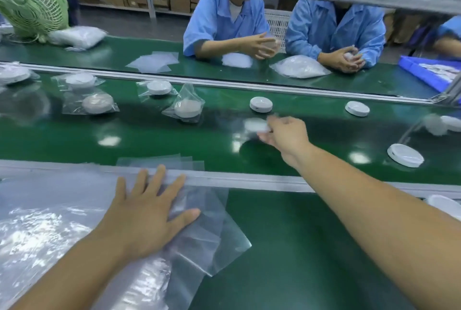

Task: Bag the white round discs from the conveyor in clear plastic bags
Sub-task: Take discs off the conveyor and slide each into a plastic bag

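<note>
Across the green conveyor (62, 140) sit two workers (224, 22) in blue coats, a green fan (30, 2) far left. Nearer, the left hand (147, 212) presses flat, fingers spread, on the clear bags (212, 239). The right hand (287, 137) reaches a blurred white disc (257, 125) mid-belt; its grip is unclear. Bare discs (405, 155) lie to the right, bagged discs (185, 107) to the left.

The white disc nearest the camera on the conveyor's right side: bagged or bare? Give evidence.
Bare. The white disc lies directly on the green belt, no plastic film around it, unlike the bagged discs at left.
</note>
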Demonstrator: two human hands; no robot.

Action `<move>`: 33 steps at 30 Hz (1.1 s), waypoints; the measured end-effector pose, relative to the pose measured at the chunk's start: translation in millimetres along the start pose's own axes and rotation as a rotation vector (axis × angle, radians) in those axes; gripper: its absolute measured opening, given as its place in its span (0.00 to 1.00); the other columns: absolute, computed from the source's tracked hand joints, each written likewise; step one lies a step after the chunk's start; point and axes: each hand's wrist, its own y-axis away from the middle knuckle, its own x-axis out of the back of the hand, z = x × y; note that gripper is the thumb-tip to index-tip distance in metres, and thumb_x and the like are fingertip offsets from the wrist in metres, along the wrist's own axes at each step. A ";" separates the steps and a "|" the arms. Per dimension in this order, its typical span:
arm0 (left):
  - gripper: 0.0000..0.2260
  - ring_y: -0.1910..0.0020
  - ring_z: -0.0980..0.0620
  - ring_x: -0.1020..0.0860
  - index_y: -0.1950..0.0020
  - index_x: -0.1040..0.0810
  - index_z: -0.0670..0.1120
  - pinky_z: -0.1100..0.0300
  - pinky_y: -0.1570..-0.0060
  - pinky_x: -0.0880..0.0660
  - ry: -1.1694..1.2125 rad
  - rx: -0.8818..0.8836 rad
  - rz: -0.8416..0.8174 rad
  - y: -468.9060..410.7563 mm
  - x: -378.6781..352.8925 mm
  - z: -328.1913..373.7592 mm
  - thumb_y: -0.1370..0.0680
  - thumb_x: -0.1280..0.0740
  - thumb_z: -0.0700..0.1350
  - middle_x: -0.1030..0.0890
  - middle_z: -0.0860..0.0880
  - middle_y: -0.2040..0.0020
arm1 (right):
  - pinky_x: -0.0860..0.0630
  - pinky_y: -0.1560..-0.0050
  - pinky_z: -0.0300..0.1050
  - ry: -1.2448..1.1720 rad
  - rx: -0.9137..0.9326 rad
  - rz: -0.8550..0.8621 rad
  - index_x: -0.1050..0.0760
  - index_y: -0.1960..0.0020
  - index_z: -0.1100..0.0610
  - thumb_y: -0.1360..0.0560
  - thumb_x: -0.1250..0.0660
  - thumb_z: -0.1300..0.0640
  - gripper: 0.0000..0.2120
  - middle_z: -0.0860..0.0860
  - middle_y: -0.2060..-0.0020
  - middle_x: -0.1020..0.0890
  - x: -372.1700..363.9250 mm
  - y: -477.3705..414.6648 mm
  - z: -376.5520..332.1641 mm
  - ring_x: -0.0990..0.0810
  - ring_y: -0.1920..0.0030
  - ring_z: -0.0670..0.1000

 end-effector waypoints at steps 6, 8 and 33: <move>0.39 0.20 0.52 0.54 0.24 0.59 0.72 0.40 0.24 0.51 -0.023 -0.077 -0.051 11.8 -1.7 -2.4 0.35 0.72 0.77 0.55 0.60 0.18 | 0.19 0.61 0.36 0.308 0.013 -0.135 0.21 0.35 0.57 0.16 0.35 0.51 0.15 0.48 0.51 0.13 10.6 -28.3 3.1 0.14 0.56 0.44; 0.40 0.21 0.54 0.53 0.24 0.54 0.72 0.40 0.24 0.53 -0.026 -0.115 -0.019 17.5 -0.1 4.4 0.36 0.69 0.80 0.50 0.62 0.20 | 0.21 0.62 0.35 0.482 0.152 -0.045 0.17 0.42 0.53 0.17 0.36 0.49 0.12 0.45 0.57 0.13 34.0 -16.9 6.9 0.15 0.61 0.42; 0.14 0.27 0.64 0.38 0.39 0.21 0.70 0.71 0.33 0.46 0.255 -0.678 0.198 37.0 -25.1 58.1 0.20 0.42 0.66 0.33 0.72 0.29 | 0.27 0.45 0.53 1.210 0.304 0.297 0.22 0.34 0.53 0.19 0.40 0.43 0.20 0.55 0.43 0.18 273.4 100.6 60.7 0.23 0.44 0.61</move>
